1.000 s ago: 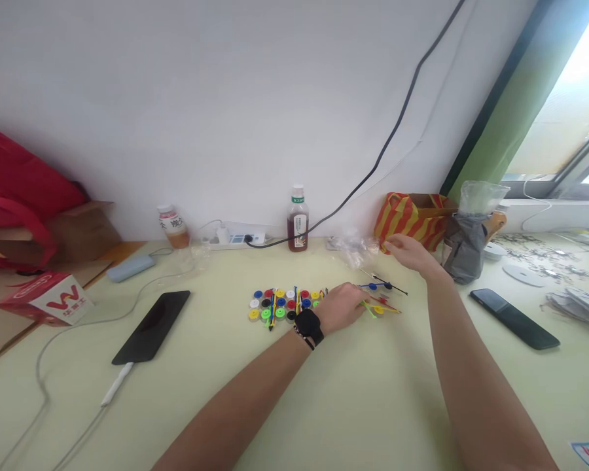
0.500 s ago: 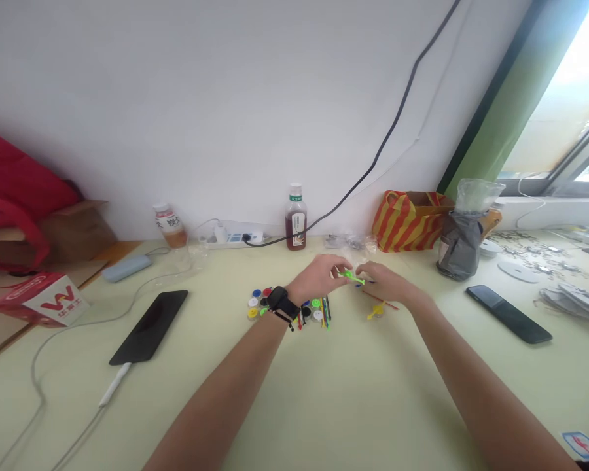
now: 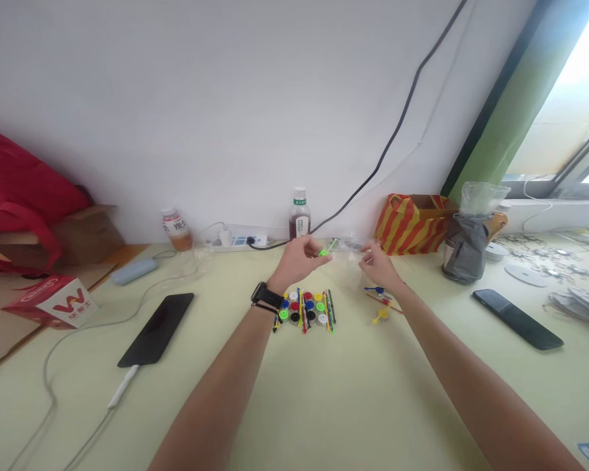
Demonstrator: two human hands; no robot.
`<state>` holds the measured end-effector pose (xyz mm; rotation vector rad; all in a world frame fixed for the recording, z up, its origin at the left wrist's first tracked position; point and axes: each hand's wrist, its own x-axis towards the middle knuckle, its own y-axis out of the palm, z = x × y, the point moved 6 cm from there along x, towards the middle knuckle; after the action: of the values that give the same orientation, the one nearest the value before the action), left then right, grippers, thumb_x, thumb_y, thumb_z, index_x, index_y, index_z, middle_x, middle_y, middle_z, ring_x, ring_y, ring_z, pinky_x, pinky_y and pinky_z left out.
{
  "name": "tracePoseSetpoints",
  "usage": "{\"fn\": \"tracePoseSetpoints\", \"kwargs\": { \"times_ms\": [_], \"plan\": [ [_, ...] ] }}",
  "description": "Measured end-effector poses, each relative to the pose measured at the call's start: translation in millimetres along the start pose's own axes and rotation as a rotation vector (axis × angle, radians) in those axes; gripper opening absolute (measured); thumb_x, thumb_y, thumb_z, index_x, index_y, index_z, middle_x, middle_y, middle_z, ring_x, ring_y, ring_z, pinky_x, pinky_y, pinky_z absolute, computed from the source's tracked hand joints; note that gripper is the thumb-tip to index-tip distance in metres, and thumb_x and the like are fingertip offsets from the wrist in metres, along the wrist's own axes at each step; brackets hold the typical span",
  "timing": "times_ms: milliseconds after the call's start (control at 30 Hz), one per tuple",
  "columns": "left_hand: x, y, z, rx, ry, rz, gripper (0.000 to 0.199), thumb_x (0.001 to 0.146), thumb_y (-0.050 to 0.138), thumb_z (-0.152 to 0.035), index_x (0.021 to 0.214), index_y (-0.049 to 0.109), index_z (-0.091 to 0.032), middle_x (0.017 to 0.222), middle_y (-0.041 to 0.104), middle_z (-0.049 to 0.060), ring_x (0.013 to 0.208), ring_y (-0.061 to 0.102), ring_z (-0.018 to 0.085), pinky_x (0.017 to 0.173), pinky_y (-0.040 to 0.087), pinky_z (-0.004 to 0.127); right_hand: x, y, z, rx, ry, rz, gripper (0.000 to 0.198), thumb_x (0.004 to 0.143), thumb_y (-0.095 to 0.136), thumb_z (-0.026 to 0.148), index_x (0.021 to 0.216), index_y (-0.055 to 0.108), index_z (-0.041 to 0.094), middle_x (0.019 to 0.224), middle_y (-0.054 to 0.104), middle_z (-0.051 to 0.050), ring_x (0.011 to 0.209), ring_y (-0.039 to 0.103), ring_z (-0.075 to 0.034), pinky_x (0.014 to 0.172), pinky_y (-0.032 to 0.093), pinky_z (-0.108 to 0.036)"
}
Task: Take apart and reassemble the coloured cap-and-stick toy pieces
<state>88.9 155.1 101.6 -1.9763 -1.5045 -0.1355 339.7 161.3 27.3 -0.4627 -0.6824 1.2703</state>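
Note:
My left hand (image 3: 302, 261) is raised above the back of the table, thumb and fingers closed on a bright green plastic arrow (image 3: 328, 250) with a round hub. To its right, my right hand (image 3: 379, 263) has its fingertips pinched together beside a clear plastic bag (image 3: 349, 246); whether it grips the bag is unclear. Under my left wrist sit several small round discs (image 3: 294, 306) in white, red, blue, green, yellow and black, with thin coloured arrows (image 3: 330, 310) lined up among them. A blue arrow (image 3: 374, 289) and a yellow arrow (image 3: 381, 315) lie below my right hand.
A dark drink bottle (image 3: 299, 214) and a power strip (image 3: 240, 241) stand along the wall. On the left are a phone (image 3: 157, 329) and a red-white box (image 3: 52, 301). On the right are a striped bag (image 3: 407, 222), a grey bag (image 3: 464, 252) and another phone (image 3: 517, 318).
My hands have moved apart. My left hand has carried the green arrow to the left and back, uncovering more discs. My right hand has shifted slightly back, exposing the blue arrow.

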Motion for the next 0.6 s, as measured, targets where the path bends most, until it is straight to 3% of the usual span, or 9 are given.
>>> {"fn": "tracePoseSetpoints", "kwargs": {
  "times_ms": [133,267,333,433,600],
  "plan": [
    [0,1,9,-0.098,-0.045,0.006,0.044,0.071,0.085,-0.047,0.097,0.064,-0.018,0.074,0.066,-0.001,0.064,0.063,0.013,0.061,0.051,0.025,23,-30,-2,0.013,0.080,-0.104,0.028,0.090,0.048,0.025,0.117,0.054,0.019,0.106,0.067,-0.011,0.080,0.069,-0.021,0.070,0.054,-0.031],
    [0,12,13,-0.160,-0.074,0.115,0.041,0.074,0.083,-0.047,0.096,0.069,-0.016,0.071,0.069,0.001,0.061,0.066,0.014,0.058,0.052,0.026,24,-50,-5,-0.159,0.060,-0.152,0.034,0.089,0.058,0.033,0.120,0.055,0.018,0.120,0.065,-0.015,0.109,0.063,-0.029,0.087,0.051,-0.036],
    [-1,18,15,-0.209,-0.111,0.140,0.039,0.074,0.084,-0.046,0.093,0.069,-0.015,0.076,0.072,0.004,0.065,0.069,0.016,0.062,0.055,0.028,10,-43,-4,-0.320,-0.023,-0.092,0.030,0.090,0.058,0.035,0.116,0.058,0.020,0.122,0.065,-0.014,0.112,0.061,-0.030,0.091,0.048,-0.037],
    [-2,27,20,-0.305,-0.186,0.170,0.037,0.079,0.081,-0.045,0.096,0.072,-0.014,0.089,0.074,0.008,0.073,0.073,0.017,0.074,0.061,0.034,-28,-14,-7,-0.452,-0.134,0.146,0.017,0.094,0.054,0.036,0.102,0.062,0.024,0.109,0.069,-0.009,0.106,0.062,-0.028,0.087,0.047,-0.036],
    [-5,37,25,-0.373,-0.229,0.224,0.035,0.081,0.081,-0.043,0.095,0.070,-0.013,0.090,0.073,0.008,0.074,0.074,0.017,0.078,0.063,0.038,-73,-2,-13,-0.586,-0.181,0.276,0.014,0.093,0.051,0.032,0.086,0.060,0.023,0.100,0.068,-0.008,0.095,0.063,-0.026,0.079,0.044,-0.036]
  ]
}}
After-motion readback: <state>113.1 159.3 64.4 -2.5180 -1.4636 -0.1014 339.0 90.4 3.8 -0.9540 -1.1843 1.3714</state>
